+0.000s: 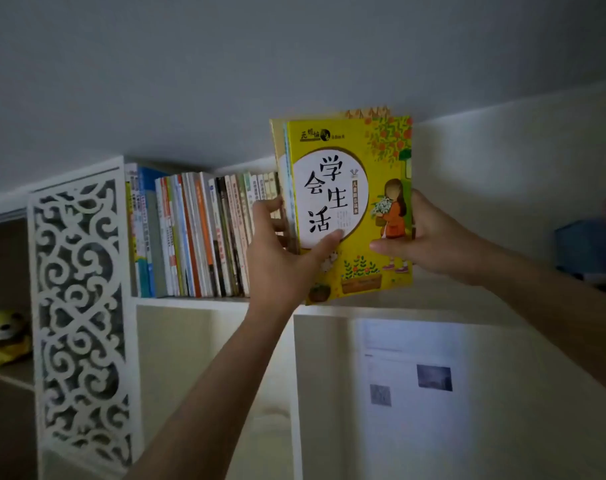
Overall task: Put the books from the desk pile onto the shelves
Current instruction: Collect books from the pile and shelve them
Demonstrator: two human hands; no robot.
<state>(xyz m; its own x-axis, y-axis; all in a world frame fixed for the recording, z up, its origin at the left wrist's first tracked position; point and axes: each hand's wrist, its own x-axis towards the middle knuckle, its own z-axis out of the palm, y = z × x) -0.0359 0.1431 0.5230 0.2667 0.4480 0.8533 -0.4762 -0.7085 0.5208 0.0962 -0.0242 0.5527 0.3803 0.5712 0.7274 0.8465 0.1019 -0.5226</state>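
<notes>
While both hands are up at the top shelf (190, 301), we hold a small stack of yellow books (350, 209) upright, long axis vertical, front cover facing us. Left hand (284, 261) grips the stack's left side, the spine side: thumb on the cover, other fingers wrapped behind, toward the shelved row. Right hand (429, 237) grips the right edge, thumb across the lower cover, other fingers hidden behind. Both hands are closed around the same stack, nothing else held.

Key relation: the row of books (190, 233) already on the shelf stands just to the left of the stack, spines out, leaning a bit. The stack's bottom edge sits at about shelf-board level, at the row's right end, touching or nearly so; we cannot tell which. Left hand is the nearer one to the row, its fingers between the stack and the last shelved book. Our judgement: the stack needs to go back and left to join the row, and the left fingers must clear out first.

Writing: the cover reads 学会生活 in big black characters on a white oval; a small vertical label beside it is too small to read, and so is the logo at the top. Spine text on the row is unreadable.

A white carved panel (80, 323) stands left of the row.
</notes>
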